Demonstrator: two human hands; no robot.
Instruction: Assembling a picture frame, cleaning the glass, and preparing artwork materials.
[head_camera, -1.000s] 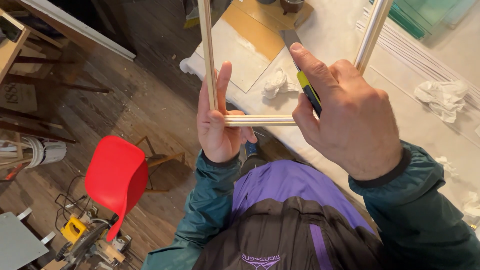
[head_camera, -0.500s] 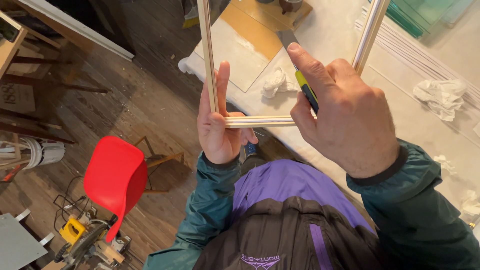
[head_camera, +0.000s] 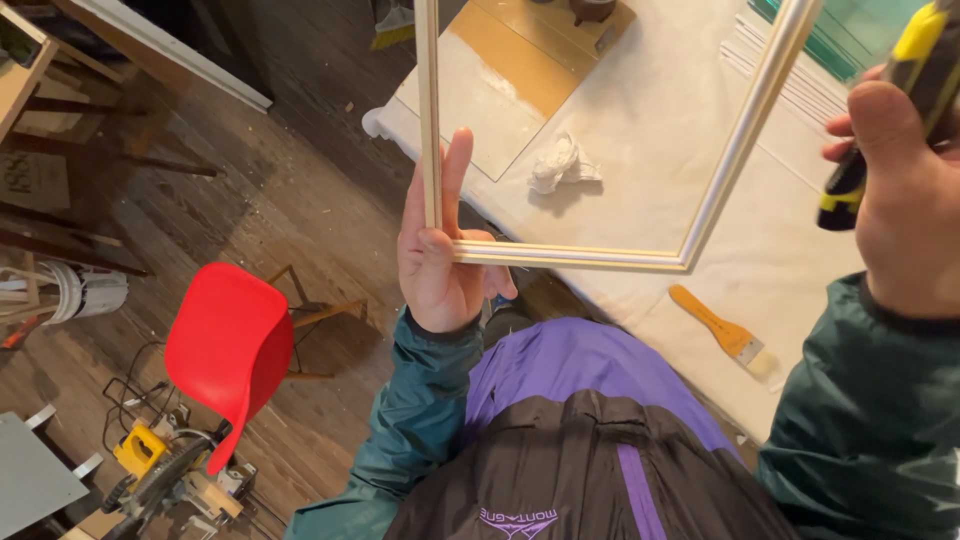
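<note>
While the head camera looks down past a purple and black jacket, I see the left hand left of centre in the frame, clamped on the lower left corner of a pale wooden frame. Its thumb lies along the bottom rail, and its fingers stand upright against the left rail. The frame is held up in the air, tilted, over a work table covered in white sheeting. The left rail runs up out of the top edge of the picture. The right rail slants up toward the upper right.

The right hand sits at the right edge of the frame, well apart from the wooden frame and not touching it. It is closed round a yellow and black tool, which points toward the upper right corner. I cannot tell what kind of tool it is.

On the table, seen through the frame opening, lies a crumpled white rag. A flat brown board lies at top centre. A paintbrush with a wooden handle lies on the sheeting below the bottom rail, right of centre.

On the wooden floor at lower left stand a red chair and, below it, a yellow and black mitre saw.
</note>
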